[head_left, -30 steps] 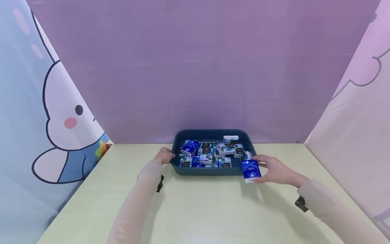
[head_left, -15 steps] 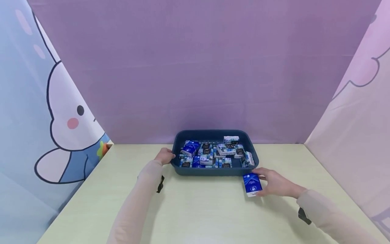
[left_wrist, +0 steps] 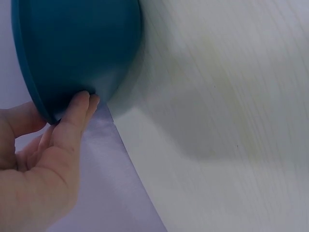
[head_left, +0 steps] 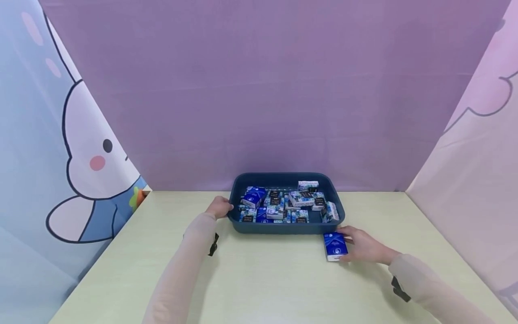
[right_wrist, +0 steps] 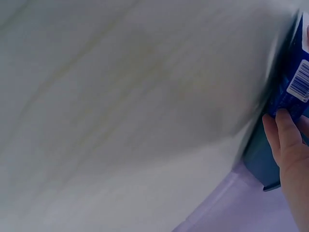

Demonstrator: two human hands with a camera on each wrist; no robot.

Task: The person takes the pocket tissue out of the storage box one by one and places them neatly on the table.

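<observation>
My left hand (head_left: 219, 207) grips the left rim of a dark teal plastic bin (head_left: 279, 228), thumb on one side and fingers on the other, as the left wrist view shows on the bin wall (left_wrist: 82, 43). In front of the bin's right corner, my right hand (head_left: 366, 246) holds a small blue box (head_left: 335, 245) with a white end. It lies at or very near the table surface. A barcode shows on the box's side (right_wrist: 289, 92) in the right wrist view. Inside the bin are several small patterned boxes (head_left: 275, 210) and blue ones (head_left: 254, 196).
The pale wooden table (head_left: 267, 279) stretches in front of the bin. A purple cloth (head_left: 279, 90) hangs right behind it. Printed curtains flank the table, the left curtain (head_left: 36, 135) with a cartoon figure, the right curtain (head_left: 485, 180) mostly pale pink.
My right hand has brought the blue box from over the bin's right front corner down and toward me, to the table in front. The left hand stays on the rim.
</observation>
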